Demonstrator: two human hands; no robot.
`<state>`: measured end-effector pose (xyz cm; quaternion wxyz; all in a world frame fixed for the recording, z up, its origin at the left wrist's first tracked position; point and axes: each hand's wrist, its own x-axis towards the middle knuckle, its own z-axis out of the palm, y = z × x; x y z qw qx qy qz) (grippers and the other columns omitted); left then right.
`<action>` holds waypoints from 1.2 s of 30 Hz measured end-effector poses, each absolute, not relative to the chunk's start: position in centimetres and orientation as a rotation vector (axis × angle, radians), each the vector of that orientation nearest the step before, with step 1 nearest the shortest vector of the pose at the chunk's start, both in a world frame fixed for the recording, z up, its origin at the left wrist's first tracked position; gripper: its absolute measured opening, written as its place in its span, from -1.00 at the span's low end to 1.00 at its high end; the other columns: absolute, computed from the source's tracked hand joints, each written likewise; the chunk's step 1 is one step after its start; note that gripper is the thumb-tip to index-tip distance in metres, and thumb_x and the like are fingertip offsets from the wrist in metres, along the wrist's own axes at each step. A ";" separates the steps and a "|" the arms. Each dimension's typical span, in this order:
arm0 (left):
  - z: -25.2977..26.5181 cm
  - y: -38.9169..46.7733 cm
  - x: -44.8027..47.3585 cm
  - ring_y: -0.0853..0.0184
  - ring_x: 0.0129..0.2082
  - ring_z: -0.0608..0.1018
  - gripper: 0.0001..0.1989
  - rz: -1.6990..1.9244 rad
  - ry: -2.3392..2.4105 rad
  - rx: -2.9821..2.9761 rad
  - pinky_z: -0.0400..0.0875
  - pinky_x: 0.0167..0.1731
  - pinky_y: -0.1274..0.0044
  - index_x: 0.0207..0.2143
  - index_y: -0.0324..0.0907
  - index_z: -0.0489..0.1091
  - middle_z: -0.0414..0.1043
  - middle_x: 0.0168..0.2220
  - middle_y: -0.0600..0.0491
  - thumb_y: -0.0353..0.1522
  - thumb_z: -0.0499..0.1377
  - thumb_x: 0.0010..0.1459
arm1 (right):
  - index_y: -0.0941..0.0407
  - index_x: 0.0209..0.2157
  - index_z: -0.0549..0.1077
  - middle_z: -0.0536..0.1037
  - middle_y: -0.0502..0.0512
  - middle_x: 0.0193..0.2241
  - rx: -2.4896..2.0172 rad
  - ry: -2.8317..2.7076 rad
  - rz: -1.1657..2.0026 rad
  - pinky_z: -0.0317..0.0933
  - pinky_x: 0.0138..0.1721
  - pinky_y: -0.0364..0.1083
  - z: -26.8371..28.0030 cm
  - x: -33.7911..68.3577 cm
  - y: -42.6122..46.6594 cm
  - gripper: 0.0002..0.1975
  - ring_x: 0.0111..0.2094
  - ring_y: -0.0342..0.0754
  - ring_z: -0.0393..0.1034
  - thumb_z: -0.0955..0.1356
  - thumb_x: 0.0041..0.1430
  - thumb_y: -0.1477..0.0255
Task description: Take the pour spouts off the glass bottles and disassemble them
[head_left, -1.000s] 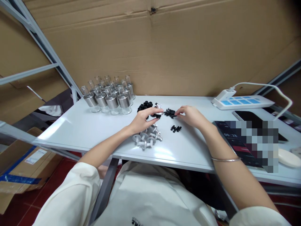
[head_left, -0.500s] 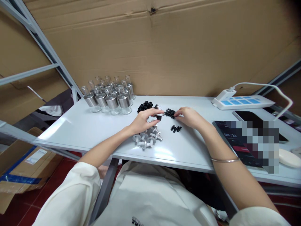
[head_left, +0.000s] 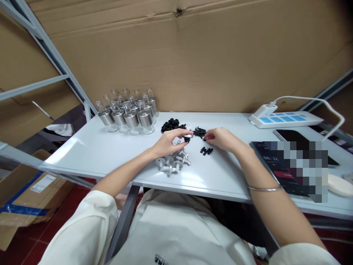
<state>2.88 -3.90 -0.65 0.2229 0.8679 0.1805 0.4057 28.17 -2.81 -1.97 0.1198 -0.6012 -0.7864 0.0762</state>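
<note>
Head view: the left hand is closed in a pinch on a small silver part with a black fitting, thumb and forefinger meeting just above the pile of silver parts on the white table. The right hand is curled, its fingertips pinched at the near edge of the heap of small black pieces; whether a piece is actually gripped cannot be told at this size. Compared with the frame one second earlier, the right hand has drawn slightly inward from the heap toward the left hand, and the left hand has tilted its part toward it; the two sets of fingertips now stand near each other without touching. Judged from this, a black piece is being brought to the held part. A second black cluster lies just behind the left hand, and a few loose black pieces lie near the right wrist. The glass bottles with silver collars stand grouped at the far left. Readable markings: the dark screen at right shows timer digits, approximately "00:21", partly pixelated. The power strip carries no legible lettering.
</note>
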 end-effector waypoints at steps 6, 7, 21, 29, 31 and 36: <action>-0.5 -3.9 2.9 0.35 -0.13 0.53 -0.71 1.110 0.485 2.384 0.43 -0.19 0.55 -0.07 -0.21 0.39 0.50 -0.12 -0.08 -0.37 0.20 0.12 | 0.11 -0.41 0.55 0.57 0.07 -0.50 -1.796 -2.317 0.203 0.19 -0.41 -0.15 -2.0 28.1 -2.9 -0.81 -0.46 -0.06 0.41 0.30 -0.06 0.55; -0.4 -3.9 2.9 0.35 -0.13 0.53 -0.72 1.108 0.498 2.386 0.43 -0.19 0.54 -0.08 -0.20 0.39 0.50 -0.12 -0.08 -0.37 0.19 0.13 | 0.11 -0.43 0.54 0.57 0.06 -0.51 -1.801 -2.315 0.202 0.18 -0.42 -0.15 -1.9 28.1 -2.9 -0.82 -0.47 -0.06 0.40 0.30 -0.07 0.55; -1.2 -3.8 2.9 0.25 -0.05 0.51 -0.28 0.896 0.596 2.170 0.36 -0.09 0.46 0.19 -0.17 -0.06 0.48 -0.09 -0.12 -0.31 0.24 0.07 | 0.14 -0.48 0.45 0.41 -0.03 -0.64 -1.183 -1.664 0.725 0.08 -0.56 -0.16 1.1 25.2 -4.8 -0.74 -0.60 -0.20 0.19 0.44 -0.12 0.23; -0.7 -3.9 2.8 0.28 -0.06 0.50 -0.12 0.779 0.616 2.272 0.32 -0.03 0.46 0.31 -0.16 -0.24 0.49 -0.05 -0.08 -0.32 0.23 0.08 | 0.13 -0.50 0.50 0.37 -0.07 -0.67 -1.033 -1.437 0.821 0.05 -0.57 -0.15 1.4 23.7 -5.5 -0.74 -0.62 -0.22 0.14 0.51 -0.23 0.27; -0.7 -4.0 2.9 0.27 -0.04 0.49 -0.13 0.765 0.613 2.301 0.32 -0.02 0.47 0.31 -0.16 -0.25 0.48 -0.04 -0.07 -0.31 0.22 0.10 | 0.13 -0.49 0.51 0.34 -0.09 -0.69 -1.034 -1.438 0.811 0.04 -0.56 -0.14 1.2 23.3 -5.6 -0.74 -0.62 -0.22 0.14 0.50 -0.21 0.27; -0.7 -4.0 2.8 0.26 -0.02 0.49 -0.17 0.750 0.637 2.349 0.33 -0.02 0.48 0.31 -0.13 -0.22 0.47 -0.02 -0.06 -0.28 0.19 0.13 | 0.16 -0.49 0.50 0.37 -0.07 -0.67 -1.017 -1.478 0.906 0.02 -0.55 -0.14 0.9 22.7 -5.8 -0.73 -0.61 -0.22 0.14 0.50 -0.20 0.27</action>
